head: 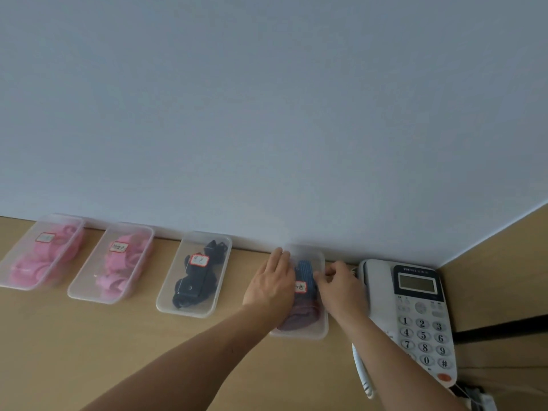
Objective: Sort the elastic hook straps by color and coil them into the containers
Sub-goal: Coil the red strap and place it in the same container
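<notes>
1. Found blue strap (305, 269) coiled inside rightmost container (299, 333).
2. Saw left hand (271, 284) pressed flat against it, fingers straight.
3. Couldn't tell what curled fingers of right hand (341, 287) pinched.
4. Judged strap soft, springy; best pinched mid-coil.

Left hand (271, 284) and right hand (341, 287) touch the rightmost clear container (314, 332).

Pink straps (49, 256) fill the two clear containers (84, 281) at the frame's left, black straps (195, 284) the third, and the right one holds a blue strap (305, 269), seemingly finely striped, over dark red straps (302, 317). Labels (199, 260) are white edged red; the bench (118, 351) is pale wood, the telephone (376, 292) white with a black panel.
</notes>
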A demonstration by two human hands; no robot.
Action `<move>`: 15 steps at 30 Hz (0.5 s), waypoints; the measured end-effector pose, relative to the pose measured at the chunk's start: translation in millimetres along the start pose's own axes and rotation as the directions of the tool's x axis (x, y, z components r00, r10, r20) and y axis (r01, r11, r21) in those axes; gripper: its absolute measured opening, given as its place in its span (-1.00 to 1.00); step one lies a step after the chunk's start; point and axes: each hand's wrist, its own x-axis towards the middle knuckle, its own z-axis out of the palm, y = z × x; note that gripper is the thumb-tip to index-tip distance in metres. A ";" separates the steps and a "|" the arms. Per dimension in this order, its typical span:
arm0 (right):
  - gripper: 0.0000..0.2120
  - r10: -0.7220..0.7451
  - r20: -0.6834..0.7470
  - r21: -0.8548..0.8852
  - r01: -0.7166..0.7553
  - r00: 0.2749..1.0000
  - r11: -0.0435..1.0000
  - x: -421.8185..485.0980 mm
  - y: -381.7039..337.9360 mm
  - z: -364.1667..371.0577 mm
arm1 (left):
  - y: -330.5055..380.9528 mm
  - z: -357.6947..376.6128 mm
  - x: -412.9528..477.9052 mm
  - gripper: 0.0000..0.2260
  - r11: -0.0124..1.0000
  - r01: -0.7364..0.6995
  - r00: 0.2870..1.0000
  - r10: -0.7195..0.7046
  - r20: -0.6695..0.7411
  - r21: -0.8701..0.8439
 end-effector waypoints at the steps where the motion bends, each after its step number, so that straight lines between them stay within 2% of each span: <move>1: -0.78 0.003 0.004 0.006 -0.003 1.000 1.000 0.6 0.1 0.0 | 5.7 2.4 0.5 -0.45 0.998 0.046 0.999 -0.045 0.029 -0.037; 4: -0.81 0.013 0.026 0.035 -0.014 1.000 0.999 2.5 1.2 0.5 | 22.7 11.1 -3.0 -0.36 0.979 0.137 0.990 -0.140 -0.009 -0.153; 9: -0.82 0.019 0.113 0.039 -0.023 0.993 0.999 19.0 5.4 -2.8 | 21.8 16.6 -6.1 -0.22 0.991 0.098 0.994 -0.101 -0.032 -0.093; 12: -0.80 0.036 0.088 0.124 -0.047 0.995 0.991 37.1 -1.8 -7.2 | 21.9 12.9 -5.6 -0.20 0.994 0.075 0.997 -0.077 -0.026 -0.086; 15: -0.66 0.015 0.060 0.133 -0.023 0.998 0.991 48.8 -6.9 -5.9 | 22.0 9.2 -5.3 -0.22 0.995 0.060 0.998 -0.061 -0.018 -0.076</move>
